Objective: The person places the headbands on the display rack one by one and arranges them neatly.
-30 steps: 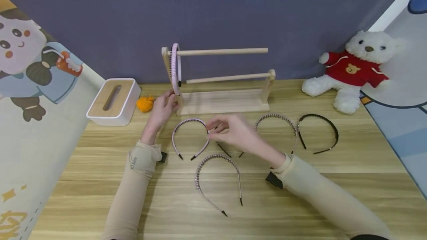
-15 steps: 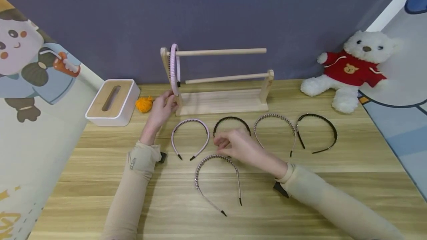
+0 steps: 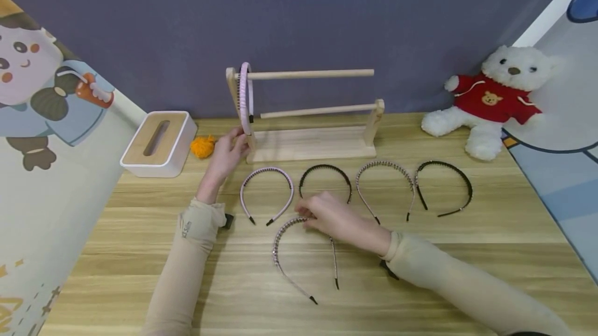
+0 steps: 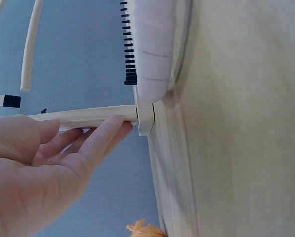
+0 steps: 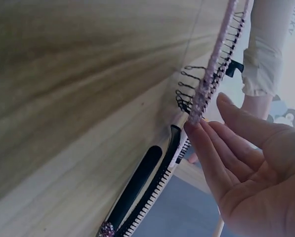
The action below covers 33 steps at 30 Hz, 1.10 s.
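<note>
At the front of the row lies a pinkish beaded headband (image 3: 276, 247). My right hand (image 3: 336, 222) is over its top curve. In the right wrist view an index fingertip meets the band (image 5: 214, 69), while the thumb stands apart from it. My left hand (image 3: 227, 154) holds the left upright of a wooden headband rack (image 3: 308, 144); the left wrist view shows fingers and thumb about that upright (image 4: 93, 116). A lilac headband (image 3: 244, 99) hangs on the rack's upper rod, at its left end.
Behind the beaded headband lie a lilac headband (image 3: 242, 190), a black one (image 3: 322, 166), a grey-pink twisted one (image 3: 385, 163) and a black one (image 3: 469, 185) at right. Left of the rack are an orange pompom (image 3: 202, 147) and a tissue box (image 3: 159, 144). A teddy bear (image 3: 495, 102) sits at right.
My right hand has come down and toward me, from beside the flat lilac headband to the front beaded one, uncovering the black headband's curve. My left hand stays at the rack.
</note>
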Available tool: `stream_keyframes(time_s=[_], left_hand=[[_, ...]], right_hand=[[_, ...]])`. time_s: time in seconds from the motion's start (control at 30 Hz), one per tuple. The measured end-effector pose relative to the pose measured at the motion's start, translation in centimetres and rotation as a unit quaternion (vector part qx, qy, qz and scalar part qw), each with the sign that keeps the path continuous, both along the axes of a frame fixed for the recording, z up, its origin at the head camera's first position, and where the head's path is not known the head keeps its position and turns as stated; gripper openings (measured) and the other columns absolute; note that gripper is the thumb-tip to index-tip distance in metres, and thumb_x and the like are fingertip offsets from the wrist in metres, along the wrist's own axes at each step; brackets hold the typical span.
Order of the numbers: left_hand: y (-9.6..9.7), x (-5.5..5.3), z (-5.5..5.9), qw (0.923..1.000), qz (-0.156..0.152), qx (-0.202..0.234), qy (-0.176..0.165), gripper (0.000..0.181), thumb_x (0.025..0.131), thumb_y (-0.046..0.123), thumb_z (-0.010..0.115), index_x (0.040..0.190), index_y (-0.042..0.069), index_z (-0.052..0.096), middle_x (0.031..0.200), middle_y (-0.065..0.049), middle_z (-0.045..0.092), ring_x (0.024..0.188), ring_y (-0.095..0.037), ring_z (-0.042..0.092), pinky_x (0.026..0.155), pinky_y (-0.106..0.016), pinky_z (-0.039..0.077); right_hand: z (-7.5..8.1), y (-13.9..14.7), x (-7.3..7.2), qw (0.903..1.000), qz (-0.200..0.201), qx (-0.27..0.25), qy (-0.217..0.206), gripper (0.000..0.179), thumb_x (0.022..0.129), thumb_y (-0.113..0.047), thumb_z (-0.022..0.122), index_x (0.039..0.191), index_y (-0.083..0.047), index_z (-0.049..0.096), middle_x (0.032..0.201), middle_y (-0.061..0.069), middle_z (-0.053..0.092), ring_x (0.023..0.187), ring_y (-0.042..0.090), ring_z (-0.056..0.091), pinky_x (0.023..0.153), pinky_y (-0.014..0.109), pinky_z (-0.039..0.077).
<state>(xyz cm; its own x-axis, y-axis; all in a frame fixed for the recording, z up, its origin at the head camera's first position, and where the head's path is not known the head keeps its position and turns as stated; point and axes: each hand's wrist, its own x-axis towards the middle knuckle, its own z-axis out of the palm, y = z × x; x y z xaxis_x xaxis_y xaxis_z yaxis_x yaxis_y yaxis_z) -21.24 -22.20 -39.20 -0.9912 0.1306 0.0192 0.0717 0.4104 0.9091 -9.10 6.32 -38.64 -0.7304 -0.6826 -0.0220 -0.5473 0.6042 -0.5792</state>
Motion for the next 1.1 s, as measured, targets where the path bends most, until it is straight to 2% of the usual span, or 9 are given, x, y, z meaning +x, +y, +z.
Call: stream_keyframes(time_s=[0.3, 0.5, 0.63, 1.1], left_hand=[[0.1, 0.0, 0.0, 1.0000, 0.003, 0.004, -0.004, 0.046, 0.118, 0.014, 0.041, 0.155, -0.012, 0.043, 0.148, -0.036, 0.053, 0.128, -0.046, 0.063, 0.106, -0.042, 0.059], [0.0, 0.0, 0.0, 1.0000, 0.002, -0.002, -0.004, 0.046, 0.118, 0.014, 0.042, 0.156, -0.011, 0.044, 0.147, -0.034, 0.054, 0.127, -0.045, 0.063, 0.106, -0.043, 0.059], [0.0, 0.0, 0.0, 1.0000, 0.002, -0.001, -0.004, 0.046, 0.118, 0.015, 0.042, 0.156, -0.011, 0.043, 0.146, -0.034, 0.054, 0.127, -0.045, 0.063, 0.106, -0.043, 0.059], [0.0, 0.0, -0.1, 1.0000, 0.003, -0.007, -0.004, 0.047, 0.118, 0.015, 0.043, 0.157, -0.010, 0.042, 0.147, -0.034, 0.054, 0.126, -0.043, 0.064, 0.104, -0.041, 0.060]], right_hand=[[-0.6, -0.4, 0.5, 0.9973, 0.009, 0.037, 0.062, 0.029, 0.084, 0.000, 0.090, 0.111, 0.000, 0.078, 0.104, 0.012, 0.079, 0.094, 0.026, 0.076, 0.083, 0.033, 0.068], [-0.8, -0.4, 0.5, 0.9963, 0.023, 0.017, 0.081, 0.021, 0.086, 0.009, 0.083, 0.105, -0.001, 0.079, 0.099, 0.010, 0.079, 0.091, 0.024, 0.077, 0.082, 0.028, 0.067], [-1.0, -0.4, 0.5, 0.9959, 0.027, 0.003, 0.086, 0.019, 0.086, 0.010, 0.082, 0.101, -0.001, 0.080, 0.097, 0.008, 0.079, 0.089, 0.022, 0.077, 0.081, 0.024, 0.066], [-0.7, -0.4, 0.5, 0.9970, 0.018, 0.002, 0.076, 0.016, 0.088, 0.006, 0.084, 0.100, -0.004, 0.082, 0.097, 0.008, 0.080, 0.089, 0.022, 0.077, 0.080, 0.026, 0.066]])
